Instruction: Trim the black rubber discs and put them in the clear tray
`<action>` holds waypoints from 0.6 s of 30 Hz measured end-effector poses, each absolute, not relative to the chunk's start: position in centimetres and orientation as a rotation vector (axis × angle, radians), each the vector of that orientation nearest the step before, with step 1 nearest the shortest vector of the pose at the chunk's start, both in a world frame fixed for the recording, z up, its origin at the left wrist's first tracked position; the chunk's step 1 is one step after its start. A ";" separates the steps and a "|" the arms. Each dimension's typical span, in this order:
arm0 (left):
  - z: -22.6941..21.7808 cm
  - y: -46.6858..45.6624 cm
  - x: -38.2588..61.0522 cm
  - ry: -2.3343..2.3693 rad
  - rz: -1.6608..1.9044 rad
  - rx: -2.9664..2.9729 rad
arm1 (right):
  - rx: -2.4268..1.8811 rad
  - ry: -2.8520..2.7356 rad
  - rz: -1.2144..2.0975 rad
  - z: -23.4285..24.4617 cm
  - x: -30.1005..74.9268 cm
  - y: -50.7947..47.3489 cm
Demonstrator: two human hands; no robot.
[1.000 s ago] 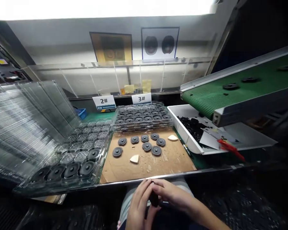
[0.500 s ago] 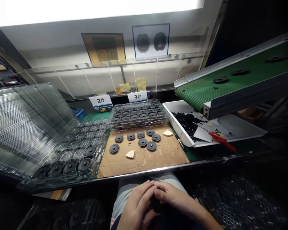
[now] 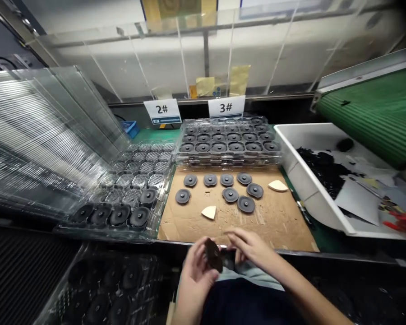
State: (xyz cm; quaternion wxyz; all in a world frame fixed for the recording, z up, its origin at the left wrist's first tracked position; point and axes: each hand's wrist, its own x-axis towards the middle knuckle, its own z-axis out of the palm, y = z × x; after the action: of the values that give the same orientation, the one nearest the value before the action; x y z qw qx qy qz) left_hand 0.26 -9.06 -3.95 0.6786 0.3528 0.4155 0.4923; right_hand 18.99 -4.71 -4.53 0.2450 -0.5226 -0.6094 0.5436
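My left hand (image 3: 198,273) holds a dark rubber disc (image 3: 213,255) tilted on edge at the table's front edge. My right hand (image 3: 248,247) is beside it with fingers apart, holding nothing I can see. Just beyond the hands lies a cardboard sheet (image 3: 238,234) with several dark round rubber discs, one of them (image 3: 230,194) near its middle. Two cream wedge pieces (image 3: 209,212) lie on the sheet, the other (image 3: 278,185) at its far right.
A clear tray of dark discs (image 3: 226,140) stands behind the cardboard at label 3# (image 3: 226,107). Left are a part-filled tray (image 3: 131,194) and leaning clear trays (image 3: 43,135). Right, a white bin (image 3: 311,189) holds black scraps beneath a green conveyor (image 3: 375,108).
My hands have parted from their cupped position, and the dark disc now shows in my left hand. The view has tilted down and shifted right, bringing the table closer.
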 end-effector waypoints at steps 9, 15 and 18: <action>-3.2 -3.2 -2.6 0.725 1.231 0.109 | -1.423 -1.955 0.897 -9.8 12.4 2.7; -3.2 -0.3 -1.5 0.760 1.139 0.072 | -1.407 -2.023 0.867 -8.6 16.1 -0.3; -3.0 0.8 -0.5 0.767 1.061 0.091 | -1.494 -1.983 0.880 -5.9 18.8 0.6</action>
State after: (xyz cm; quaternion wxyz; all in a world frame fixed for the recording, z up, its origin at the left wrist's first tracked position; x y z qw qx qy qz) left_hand -0.47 0.84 -3.01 0.7924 0.0425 0.3564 0.4932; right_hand 18.79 0.57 -5.93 0.2511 -0.5489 -0.7287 0.3235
